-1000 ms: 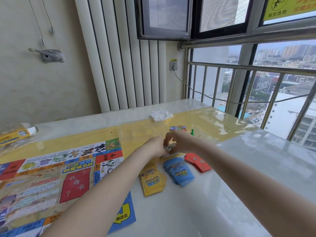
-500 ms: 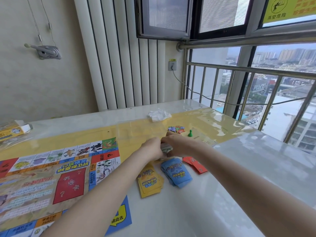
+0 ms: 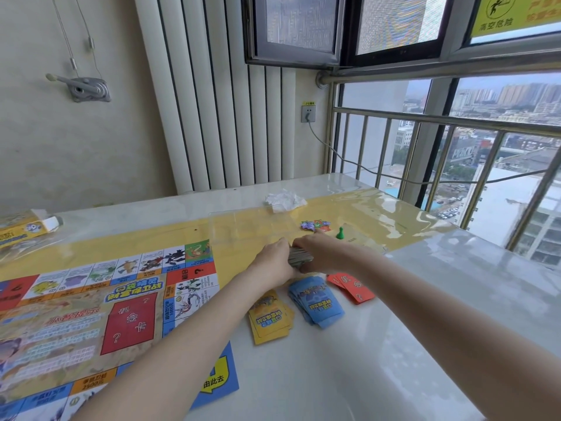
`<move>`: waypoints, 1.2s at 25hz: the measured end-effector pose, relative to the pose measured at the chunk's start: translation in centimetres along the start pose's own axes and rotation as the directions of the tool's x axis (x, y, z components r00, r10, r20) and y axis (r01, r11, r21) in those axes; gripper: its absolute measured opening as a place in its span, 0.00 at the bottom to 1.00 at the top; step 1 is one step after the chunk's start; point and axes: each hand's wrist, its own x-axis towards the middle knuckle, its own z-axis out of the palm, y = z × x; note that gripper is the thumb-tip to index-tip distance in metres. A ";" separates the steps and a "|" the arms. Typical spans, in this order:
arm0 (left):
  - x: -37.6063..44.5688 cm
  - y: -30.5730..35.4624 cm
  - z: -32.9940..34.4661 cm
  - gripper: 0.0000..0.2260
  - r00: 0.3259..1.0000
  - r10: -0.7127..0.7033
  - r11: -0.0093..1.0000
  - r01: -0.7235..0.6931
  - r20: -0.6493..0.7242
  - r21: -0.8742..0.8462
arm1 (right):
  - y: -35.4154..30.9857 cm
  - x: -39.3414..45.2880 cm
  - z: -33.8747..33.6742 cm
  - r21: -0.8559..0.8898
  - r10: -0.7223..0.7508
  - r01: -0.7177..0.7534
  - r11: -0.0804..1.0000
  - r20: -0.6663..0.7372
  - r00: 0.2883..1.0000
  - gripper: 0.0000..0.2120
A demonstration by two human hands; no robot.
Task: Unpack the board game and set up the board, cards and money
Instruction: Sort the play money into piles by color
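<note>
Both hands meet mid-worktop on a thick grey-green stack of paper play money. Left hand grips the stack's left end, right hand grips the right end, fingers of both curled round it. Stack sits just above the yellow strip of the pale glossy worktop; can't tell if it touches the surface.

Colourful square game board lies unfolded flat on the left, red rectangle with question marks printed near its centre, blue corner square with a yellow arrow under the left forearm.

Three card piles just near side of the hands, face down, slightly fanned:
- yellow-backed card pile, leftmost
- blue-backed card pile, middle, just beside the yellow one
- red-backed card pile, rightmost, partly under the right forearm

Beyond the hands: small green pawn-shaped token upright, and a cluster of small multicoloured game pieces just left of it. Clear plastic tray lies on the yellow strip next to them. Crumpled white paper wad further back. Yellow cardboard game box, flap open, at far left edge.
</note>
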 end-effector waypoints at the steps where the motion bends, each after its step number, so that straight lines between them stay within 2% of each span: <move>1: -0.2 0.0 -0.5 0.17 0.999 0.022 0.999 -0.024 -0.046 -0.045 | 0.2 0.0 -0.3 0.032 0.006 -0.005 0.999 -0.029 1.000 0.15; 3: -0.4 -0.2 -2.0 0.13 0.981 0.052 0.987 -0.079 -0.185 -0.143 | 0.7 0.2 -1.2 0.132 0.029 -0.010 0.991 -0.148 0.988 0.12; 5: -0.4 -1.0 -3.1 0.15 0.969 0.022 0.976 -0.074 -0.245 -0.205 | 0.8 0.4 -1.5 0.152 0.028 0.008 0.988 -0.235 0.971 0.12; 6: -0.5 -1.5 -3.2 0.16 0.977 -0.001 0.981 -0.040 -0.214 -0.188 | 0.6 0.4 -1.1 0.140 0.026 0.004 0.990 -0.217 0.976 0.12; 8: -1.0 -2.5 -2.5 0.17 0.993 -0.032 0.992 0.018 -0.114 -0.124 | 0.0 0.6 0.5 0.072 0.017 -0.011 0.997 -0.083 0.996 0.14; 10: -2.0 -3.1 -2.3 0.18 0.997 0.018 0.995 -0.025 -0.073 -0.093 | -0.6 0.5 1.7 0.013 0.020 -0.020 1.000 -0.014 1.000 0.15; 12: -3.6 -3.7 -3.1 0.22 0.988 0.153 0.988 -0.153 -0.003 -0.006 | -0.6 0.4 1.3 0.149 0.090 -0.072 0.986 -0.115 0.989 0.11; 14: -5.6 -4.0 -4.2 0.29 0.941 0.271 0.931 -0.310 0.202 0.195 | -0.4 -0.1 -0.4 0.352 0.221 -0.149 0.924 -0.172 0.960 0.06; 16: -7.5 -3.7 -4.1 0.35 0.877 0.259 0.805 -0.428 0.405 0.412 | -0.5 -1.1 -2.0 0.463 0.261 -0.151 0.874 -0.182 0.948 0.02; 17: -8.1 -3.5 -3.6 0.37 0.857 0.251 0.731 -0.473 0.450 0.492 | -0.8 -1.8 -2.5 0.482 0.251 -0.137 0.866 -0.180 0.951 0.02; 19: -8.3 -2.9 -2.7 0.37 0.847 0.268 0.620 -0.516 0.458 0.591 | -1.7 -3.2 -3.0 0.493 0.232 -0.124 0.861 -0.166 0.958 0.02; 23: -7.7 -1.8 -2.2 0.28 0.860 0.269 0.562 -0.505 0.433 0.655 | -2.9 -4.7 -2.7 0.527 0.230 -0.128 0.840 -0.133 0.964 0.07; 25: -7.6 -1.4 -2.0 0.26 0.873 0.255 0.577 -0.482 0.415 0.659 | -3.4 -5.4 -2.5 0.624 0.232 -0.129 0.771 -0.086 0.969 0.10; 27: -7.8 -1.7 -1.9 0.28 0.878 0.261 0.618 -0.472 0.401 0.629 | -3.8 -6.1 -2.4 0.768 0.230 -0.122 0.629 -0.033 0.973 0.13; 29: -8.7 -2.5 -3.1 0.32 0.891 0.317 0.692 -0.451 0.324 0.564 | -3.6 -6.8 -2.9 0.915 0.214 -0.084 0.394 -0.003 0.977 0.15; 30: -9.1 -2.9 -3.9 0.31 0.914 0.338 0.779 -0.406 0.224 0.478 | -3.2 -7.2 -3.5 0.961 0.184 -0.077 0.266 0.028 0.983 0.15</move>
